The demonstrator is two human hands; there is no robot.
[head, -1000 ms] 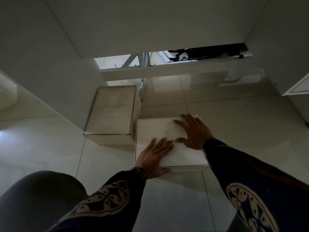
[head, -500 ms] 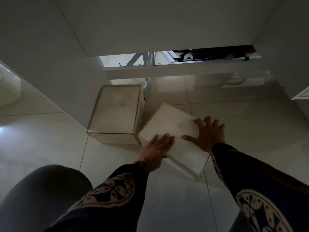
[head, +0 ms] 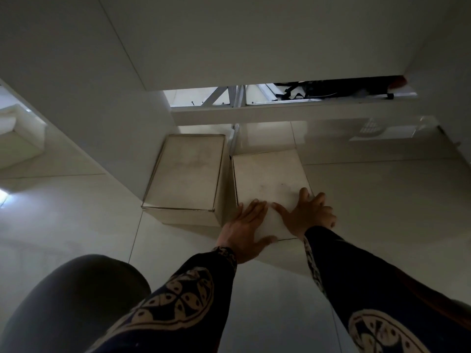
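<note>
Two boxes sit on the floor, both rectangular, matt and off-white, like plain cardboard with closed lids and crisp edges. The box under the hands [head: 267, 179] lies just off the middle of the view at 3 o'clock. Its top is smooth with a few faint smudges. The second box [head: 188, 171] stands at its 9 o'clock, parallel to it and close beside it. Whether the two sides touch cannot be told in the dim light. Its lid shows a thin dark rim and a greyish, scuffed patch.

Two hands are on the first box. The left hand [head: 244, 225] lies flat on the lid at the box's 6 o'clock edge, fingers straight and together, thumb stretched along the near rim, grasping nothing. The right hand [head: 309, 215] presses on the 5 o'clock corner with fingers spread. The thumb points toward the left hand and the outer fingers reach past the right edge. It too is released, not clenched. Both arms wear dark sleeves [head: 377, 296] with a pale, rounded leaf-like print. One knee [head: 66, 307] in dark cloth fills the 7 o'clock corner.

The floor [head: 382, 200] is laid in large, glossy, pale tiles with thin grout lines that mirror the light. Smooth white panels [head: 229, 34] rise at 12 o'clock. Below them runs a low horizontal gap [head: 254, 95], where slim white metal struts and some dark, unclear items show.
</note>
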